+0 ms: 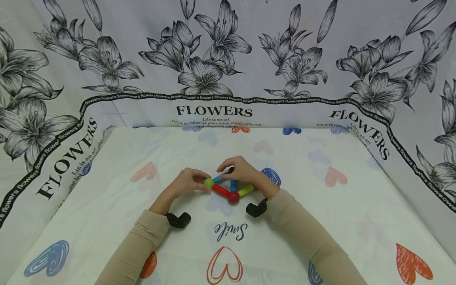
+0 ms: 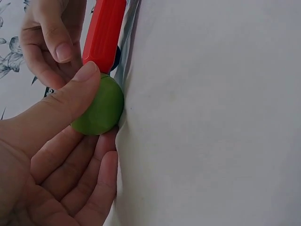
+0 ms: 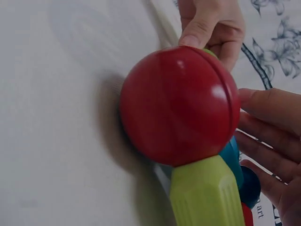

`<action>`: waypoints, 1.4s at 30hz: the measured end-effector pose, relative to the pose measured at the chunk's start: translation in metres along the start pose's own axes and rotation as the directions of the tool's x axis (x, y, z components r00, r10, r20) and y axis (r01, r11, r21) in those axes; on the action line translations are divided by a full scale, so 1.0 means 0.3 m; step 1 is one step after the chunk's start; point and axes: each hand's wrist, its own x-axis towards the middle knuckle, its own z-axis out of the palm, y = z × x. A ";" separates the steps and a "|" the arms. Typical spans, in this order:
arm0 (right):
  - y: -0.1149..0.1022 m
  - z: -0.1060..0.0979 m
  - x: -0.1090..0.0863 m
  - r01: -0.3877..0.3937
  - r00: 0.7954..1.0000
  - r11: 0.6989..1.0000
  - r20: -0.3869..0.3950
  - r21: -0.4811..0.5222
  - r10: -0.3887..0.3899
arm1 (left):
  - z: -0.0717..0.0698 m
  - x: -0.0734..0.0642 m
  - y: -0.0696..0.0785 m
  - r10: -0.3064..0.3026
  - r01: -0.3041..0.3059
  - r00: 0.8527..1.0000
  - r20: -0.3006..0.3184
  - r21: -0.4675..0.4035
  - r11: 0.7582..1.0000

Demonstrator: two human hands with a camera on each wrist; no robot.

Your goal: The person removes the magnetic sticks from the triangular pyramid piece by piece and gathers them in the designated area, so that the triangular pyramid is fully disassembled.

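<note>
Left grip [image 1: 189, 180] pinches green ball [image 1: 209, 182], right grip [image 1: 244, 171] loosely parted, between "Smile" [image 1: 230, 231] (inverted) and "FLOWERS" [image 1: 214, 111].

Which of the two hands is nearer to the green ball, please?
Left: the left hand holds the green ball; the right hand is apart from it, to its right.

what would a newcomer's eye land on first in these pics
Probably the bright toy of coloured rods and balls near the middle of the white tablecloth, with its red ball at the near side. The left hand pinches the green ball at its left, and the right hand is over its far side. Next, large black line-drawn flowers on the backdrop.
</note>
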 end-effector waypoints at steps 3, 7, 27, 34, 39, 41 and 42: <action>0.000 0.006 0.009 0.010 1.000 1.000 0.029 -0.007 -0.010 | 0.001 -0.001 0.004 -0.010 0.010 1.000 0.001 -0.004 1.000; -0.002 0.010 0.017 0.022 0.997 0.999 0.069 -0.025 -0.020 | 0.003 0.000 0.009 -0.018 0.018 1.000 0.000 -0.012 1.000; 0.015 0.028 0.028 0.036 0.997 0.997 0.066 -0.073 -0.031 | 0.006 0.004 0.006 -0.062 0.062 0.998 -0.012 -0.014 0.998; 0.018 0.030 0.037 -0.022 1.000 0.996 -0.013 -0.088 0.021 | 0.009 0.007 0.008 -0.055 0.055 0.998 -0.016 0.003 0.998; 0.015 0.032 0.036 -0.047 0.999 0.995 -0.014 -0.088 0.046 | 0.010 0.008 0.008 -0.050 0.050 0.999 -0.015 0.002 0.999; 0.012 0.032 0.031 -0.047 0.999 0.996 -0.023 -0.080 0.045 | 0.010 0.008 0.009 -0.054 0.054 0.998 -0.018 0.000 0.999; 0.010 0.031 0.028 -0.049 0.998 0.996 -0.030 -0.073 0.047 | 0.009 0.008 0.009 -0.053 0.053 0.998 -0.017 0.003 0.999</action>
